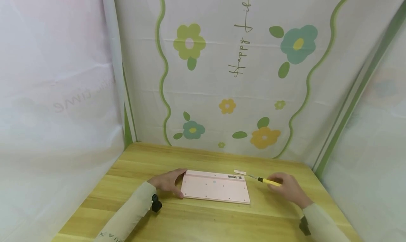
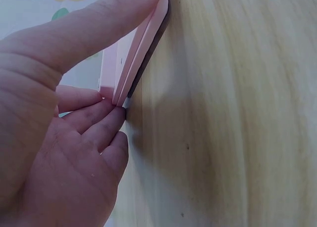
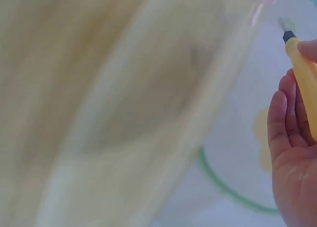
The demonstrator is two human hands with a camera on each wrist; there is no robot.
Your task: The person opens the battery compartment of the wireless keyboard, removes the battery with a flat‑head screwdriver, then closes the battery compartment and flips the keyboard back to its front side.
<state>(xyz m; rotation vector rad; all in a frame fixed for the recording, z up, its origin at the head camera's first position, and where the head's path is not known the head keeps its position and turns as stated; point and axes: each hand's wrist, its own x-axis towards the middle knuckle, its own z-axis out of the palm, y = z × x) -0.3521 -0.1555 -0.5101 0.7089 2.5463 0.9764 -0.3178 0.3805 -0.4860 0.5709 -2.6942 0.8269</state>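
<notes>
Clock set on the panel, 12 at the far side. Hands well apart. Left hand at 9 o'clock, thumb and fingers spread wide, gripping the short end of a pale-pink, flat rectangular panel: thumb at its 8 o'clock corner, fingertips at its 10 o'clock corner. Panel lies flat, mid-desk, small dark dots across its upper face. Right hand at 3 o'clock, closed around the yellow handle of a slim, dark-collared tool; thin shaft aimed towards 10 o'clock, reaching a small pale-pink strip at the panel's 1 o'clock edge. Contact between tip and strip: cannot tell. Yellow-brown wood-grain desk shows its broadest open stretch at 6 o'clock; narrower band at 12, ending at a white flower-printed curtain. More white curtain flanks the desk at 9 and 3.
</notes>
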